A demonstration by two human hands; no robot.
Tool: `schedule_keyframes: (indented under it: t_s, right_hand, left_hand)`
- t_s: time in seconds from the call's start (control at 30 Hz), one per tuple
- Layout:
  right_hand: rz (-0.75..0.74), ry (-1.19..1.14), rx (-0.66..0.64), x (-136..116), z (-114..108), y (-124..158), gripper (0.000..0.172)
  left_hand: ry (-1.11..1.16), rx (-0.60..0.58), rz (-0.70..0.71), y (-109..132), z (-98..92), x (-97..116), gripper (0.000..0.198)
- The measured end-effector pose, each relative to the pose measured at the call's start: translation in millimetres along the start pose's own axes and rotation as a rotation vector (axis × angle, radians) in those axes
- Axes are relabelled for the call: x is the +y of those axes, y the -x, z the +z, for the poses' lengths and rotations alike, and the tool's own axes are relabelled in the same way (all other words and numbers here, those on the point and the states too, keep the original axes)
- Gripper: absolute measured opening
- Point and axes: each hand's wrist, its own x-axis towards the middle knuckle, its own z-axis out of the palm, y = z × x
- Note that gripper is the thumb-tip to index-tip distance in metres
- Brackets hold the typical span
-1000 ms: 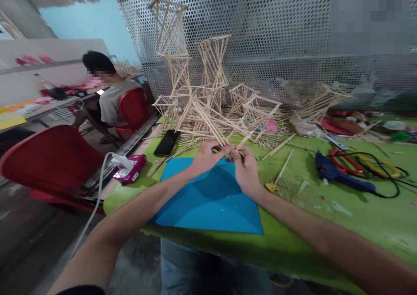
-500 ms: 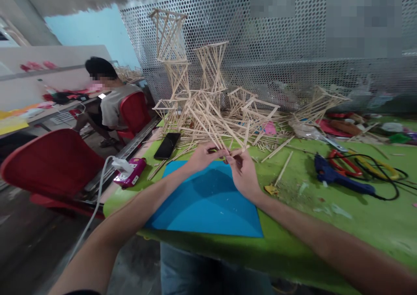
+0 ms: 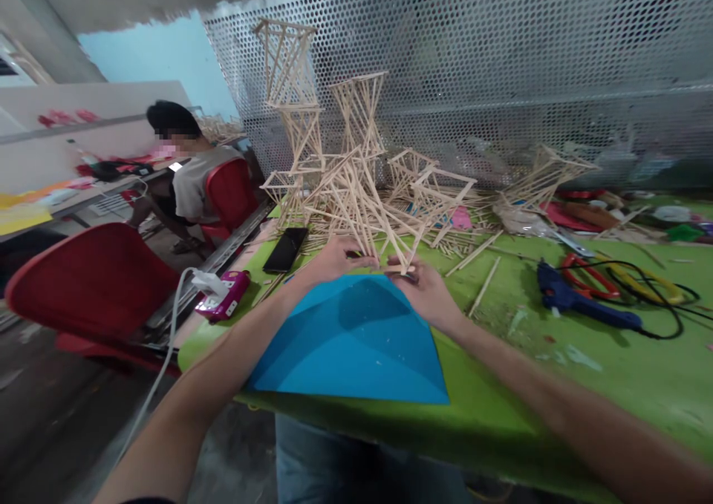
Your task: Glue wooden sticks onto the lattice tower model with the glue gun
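Observation:
My left hand (image 3: 331,258) and my right hand (image 3: 428,289) meet over the far edge of a blue paper sheet (image 3: 350,341) on the green table (image 3: 584,385). Both are closed on the base of a wooden stick frame (image 3: 362,207) that rises tilted from my fingers. The sheet's far edge is lifted and curled up under my hands. Behind the frame stand taller stick towers (image 3: 292,96) and a heap of loose sticks (image 3: 468,248).
A black phone (image 3: 285,249) lies left of the sticks. A pink power strip (image 3: 221,295) sits at the table's left corner. A blue glue gun (image 3: 579,298), red scissors and cables lie at right. A perforated metal screen (image 3: 501,66) backs the table. A person sits at far left by red chairs (image 3: 83,281).
The stick frame has been lifted and tipped more upright in my hands. My hands moved slightly away from me, and the blue sheet's far edge has curled up.

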Motion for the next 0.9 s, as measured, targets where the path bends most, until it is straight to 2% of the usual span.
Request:
schedule_keyframes:
  t_s: [0.07, 0.17, 0.23, 0.33, 0.4, 0.53, 0.63, 0.77, 0.83, 0.9]
  right_hand:
    - [0.032, -0.034, 0.057, 3.4, -9.7, -5.4, 0.016]
    - [-0.015, -0.044, 0.233, 5.4, -27.5, -15.4, 0.012]
    - [-0.075, -0.04, 0.343, 4.5, -38.1, -21.3, 0.012]
    - [-0.123, 0.043, 0.402, 0.8, -48.1, -26.1, 0.014]
    - [-0.139, 0.121, 0.35, -1.8, -50.1, -26.4, 0.015]
    - [-0.113, 0.248, 0.151, -4.4, -47.3, -24.9, 0.025]
    - [-0.138, 0.39, 0.123, -6.6, -51.4, -25.8, 0.027]
    - [-0.173, 0.654, 0.057, -17.7, -82.8, -30.3, 0.029]
    - [-0.178, 0.71, 0.021, -24.3, -106.0, -32.6, 0.022]
    - [-0.188, 0.732, 0.081, -28.2, -126.2, -34.3, 0.021]
  left_hand:
    - [-0.061, -0.042, 0.064, -0.2, -3.9, -1.0, 0.033]
    - [-0.142, -0.134, 0.156, -1.3, -9.4, -4.6, 0.028]
    - [-0.176, -0.17, 0.164, -1.9, -11.6, -7.2, 0.03]
    - [-0.197, -0.207, 0.124, -2.0, -10.9, -9.9, 0.036]
    - [-0.213, -0.241, 0.094, -1.8, -7.8, -10.8, 0.037]
    - [-0.26, -0.306, 0.063, -2.3, 2.1, -12.5, 0.037]
    - [-0.275, -0.342, 0.029, -3.7, 8.1, -14.9, 0.033]
    - [-0.242, -0.353, 0.012, -4.2, 10.4, -19.0, 0.035]
    - [-0.204, -0.349, 0.001, -3.5, 10.3, -20.5, 0.033]
    - [-0.186, -0.348, -0.012, -2.7, 10.0, -21.1, 0.033]
